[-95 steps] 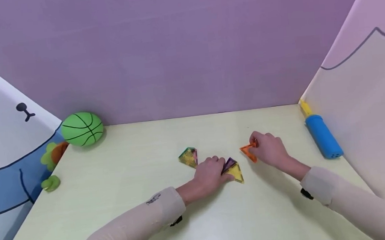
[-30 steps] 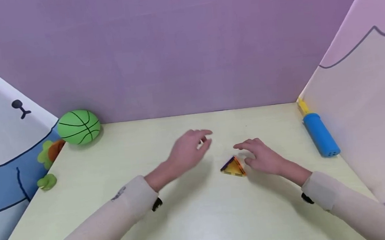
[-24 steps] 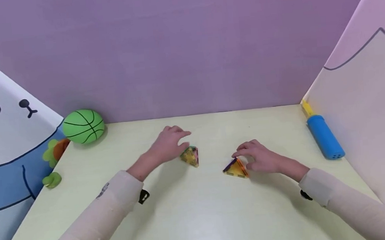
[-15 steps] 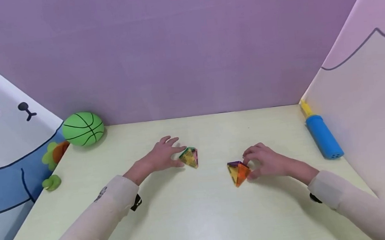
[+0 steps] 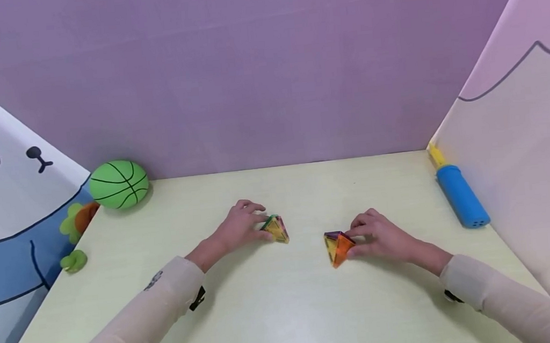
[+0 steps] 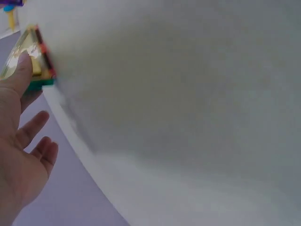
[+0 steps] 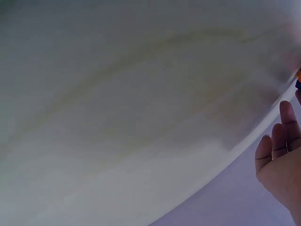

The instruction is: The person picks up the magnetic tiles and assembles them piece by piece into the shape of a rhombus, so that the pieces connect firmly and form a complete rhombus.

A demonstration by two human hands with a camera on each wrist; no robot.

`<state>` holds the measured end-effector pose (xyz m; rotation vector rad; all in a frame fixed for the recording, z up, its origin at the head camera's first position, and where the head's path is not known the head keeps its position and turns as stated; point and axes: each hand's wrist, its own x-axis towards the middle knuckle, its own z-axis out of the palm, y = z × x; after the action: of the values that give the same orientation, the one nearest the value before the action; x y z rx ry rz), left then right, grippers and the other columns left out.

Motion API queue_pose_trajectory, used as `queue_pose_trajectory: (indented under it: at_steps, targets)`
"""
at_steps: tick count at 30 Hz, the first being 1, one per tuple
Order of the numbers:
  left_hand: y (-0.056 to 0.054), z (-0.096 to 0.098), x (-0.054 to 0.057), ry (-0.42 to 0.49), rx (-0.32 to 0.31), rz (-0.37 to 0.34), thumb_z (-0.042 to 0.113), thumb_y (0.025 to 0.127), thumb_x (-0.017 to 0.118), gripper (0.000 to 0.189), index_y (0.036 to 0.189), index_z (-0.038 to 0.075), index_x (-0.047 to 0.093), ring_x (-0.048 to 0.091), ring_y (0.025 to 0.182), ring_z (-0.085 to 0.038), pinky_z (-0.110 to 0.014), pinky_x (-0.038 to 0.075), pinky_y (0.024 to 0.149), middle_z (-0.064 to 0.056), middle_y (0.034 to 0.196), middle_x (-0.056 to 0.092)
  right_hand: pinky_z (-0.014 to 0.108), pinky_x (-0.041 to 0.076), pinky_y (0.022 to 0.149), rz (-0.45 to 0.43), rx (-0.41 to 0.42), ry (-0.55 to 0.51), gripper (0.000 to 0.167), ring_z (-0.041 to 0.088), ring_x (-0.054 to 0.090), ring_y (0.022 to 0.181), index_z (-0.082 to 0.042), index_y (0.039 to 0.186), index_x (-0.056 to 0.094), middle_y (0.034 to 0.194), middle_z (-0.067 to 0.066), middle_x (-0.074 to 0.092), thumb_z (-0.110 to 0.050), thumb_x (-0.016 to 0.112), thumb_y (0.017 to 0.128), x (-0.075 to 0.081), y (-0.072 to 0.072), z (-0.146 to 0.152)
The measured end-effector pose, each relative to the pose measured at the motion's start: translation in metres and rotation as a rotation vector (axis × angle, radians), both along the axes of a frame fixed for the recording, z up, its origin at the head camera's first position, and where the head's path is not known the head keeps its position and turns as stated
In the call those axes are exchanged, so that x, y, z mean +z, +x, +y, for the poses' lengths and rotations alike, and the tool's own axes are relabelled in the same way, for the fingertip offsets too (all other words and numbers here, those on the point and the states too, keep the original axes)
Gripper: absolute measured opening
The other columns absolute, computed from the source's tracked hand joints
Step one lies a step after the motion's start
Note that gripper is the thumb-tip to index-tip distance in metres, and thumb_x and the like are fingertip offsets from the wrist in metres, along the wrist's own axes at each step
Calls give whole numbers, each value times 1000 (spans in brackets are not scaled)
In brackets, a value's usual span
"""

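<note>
My left hand (image 5: 240,229) pinches a small pyramid of translucent magnetic tiles (image 5: 276,229), yellow, green and pink, between thumb and index finger. In the left wrist view that pyramid (image 6: 36,86) sits against the thumb, and the other fingers are loosely bent away from it. To the right, a second magnetic-tile pyramid (image 5: 343,247) shows orange, yellow and purple faces. My right hand (image 5: 384,236) grips it at its right side with thumb and fingertips. The right wrist view catches only a sliver of it at the edge, beside the right hand (image 7: 282,174). A gap separates the two pyramids.
A green ball (image 5: 118,184) with black lines sits at the table's back left corner. Below it, a small green curled object (image 5: 73,261) lies by the left edge. A blue hand pump (image 5: 462,195) with a yellow nozzle lies along the right edge. Printed panels stand around the pale table (image 5: 286,310).
The orange tile, earlier apart in my right hand, now belongs to the right pyramid. My left hand has left those tiles for the left pyramid, pinched it and shifted it slightly right.
</note>
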<state>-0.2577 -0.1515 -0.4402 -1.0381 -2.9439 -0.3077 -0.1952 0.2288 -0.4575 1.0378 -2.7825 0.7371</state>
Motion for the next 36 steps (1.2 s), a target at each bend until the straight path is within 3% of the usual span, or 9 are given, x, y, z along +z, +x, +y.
queue_pose_trajectory:
  at_steps: [11, 16, 26, 31, 36]
  targets:
    - [11, -1, 1, -11, 3, 23, 52, 86, 71, 54, 124, 13, 72, 47, 116, -28, -46, 39, 101, -3, 121, 64, 30, 39, 79, 83, -14, 25, 35, 11, 46, 93, -17, 102, 80, 96, -7, 65, -40, 86, 77, 2, -5, -8]
    - [14, -4, 2, -30, -10, 20, 54, 86, 70, 56, 126, 14, 71, 46, 108, -24, -42, 39, 94, -2, 118, 64, 28, 37, 77, 38, -13, 29, 41, 10, 43, 91, -18, 110, 79, 95, -7, 65, -41, 86, 77, 6, -9, -13]
    - [21, 0, -1, -37, -31, 54, 55, 86, 69, 54, 121, 15, 74, 46, 87, -15, -32, 37, 76, -1, 102, 66, 26, 34, 73, 5, -12, 6, 37, 11, 41, 83, -15, 109, 79, 88, -3, 63, -36, 85, 79, 8, -17, -26]
    - [23, 6, -2, -57, -29, 32, 57, 86, 68, 53, 123, 19, 73, 49, 84, -15, -32, 37, 73, 2, 95, 66, 26, 37, 71, -57, -19, -1, 37, 13, 43, 82, -14, 111, 78, 90, -1, 62, -36, 83, 81, 8, -20, -31]
    - [24, 10, -3, -66, -29, 15, 57, 87, 68, 50, 123, 23, 73, 50, 79, -13, -32, 37, 71, 5, 88, 64, 26, 40, 71, -59, -18, 18, 37, 15, 48, 83, -12, 111, 78, 91, 1, 63, -36, 82, 83, 10, -22, -35]
